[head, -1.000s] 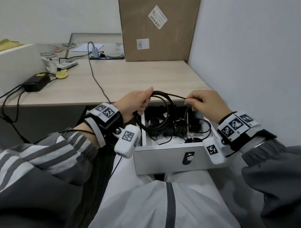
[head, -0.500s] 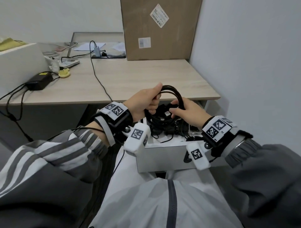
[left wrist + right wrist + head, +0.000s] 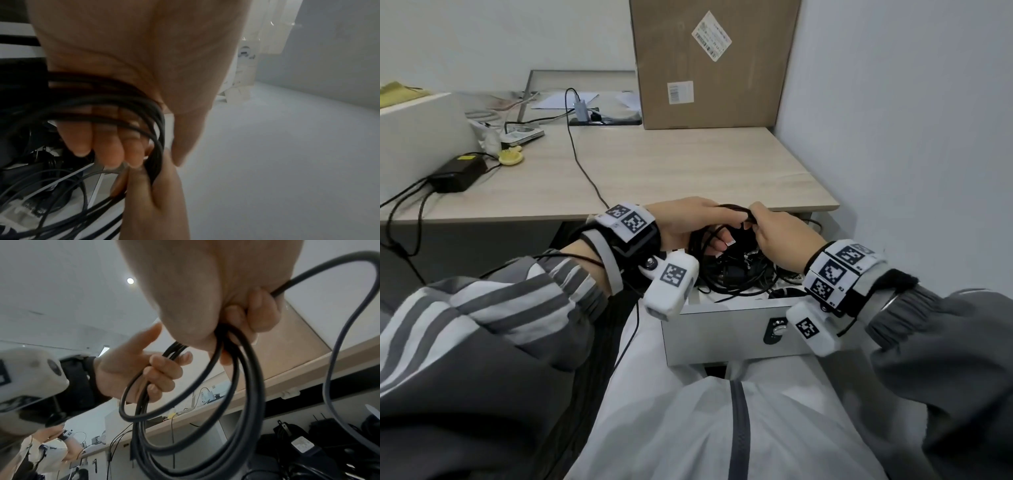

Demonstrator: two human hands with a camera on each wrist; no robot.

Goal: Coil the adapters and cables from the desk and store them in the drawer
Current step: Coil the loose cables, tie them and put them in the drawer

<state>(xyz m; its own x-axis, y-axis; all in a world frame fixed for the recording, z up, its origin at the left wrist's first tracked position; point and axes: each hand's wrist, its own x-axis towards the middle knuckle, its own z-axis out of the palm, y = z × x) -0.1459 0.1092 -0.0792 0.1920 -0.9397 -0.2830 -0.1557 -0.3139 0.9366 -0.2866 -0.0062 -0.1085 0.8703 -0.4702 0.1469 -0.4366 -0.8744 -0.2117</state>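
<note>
A black cable (image 3: 729,209) hangs in several loops over the open drawer (image 3: 722,329). My left hand (image 3: 688,224) grips the bundled loops (image 3: 115,104) with its fingers curled round them. Close beside it, my right hand (image 3: 777,236) pinches the same cable (image 3: 244,353) at the top of the coil, and one loose loop (image 3: 337,353) swings out to the right. The drawer holds black adapters (image 3: 292,434) and tangled cords (image 3: 736,274). On the desk's far left lies a black power adapter (image 3: 458,173) with its cord.
A thin black cable (image 3: 582,164) runs across the wooden desk (image 3: 688,171) to a plug at the back. A large cardboard box (image 3: 709,65) stands against the right wall. Papers, a yellow object (image 3: 511,156) and a white partition (image 3: 410,137) sit at left.
My hands drew together from a stretched cable to a bundled coil. Both hands now meet at the top of the coil.
</note>
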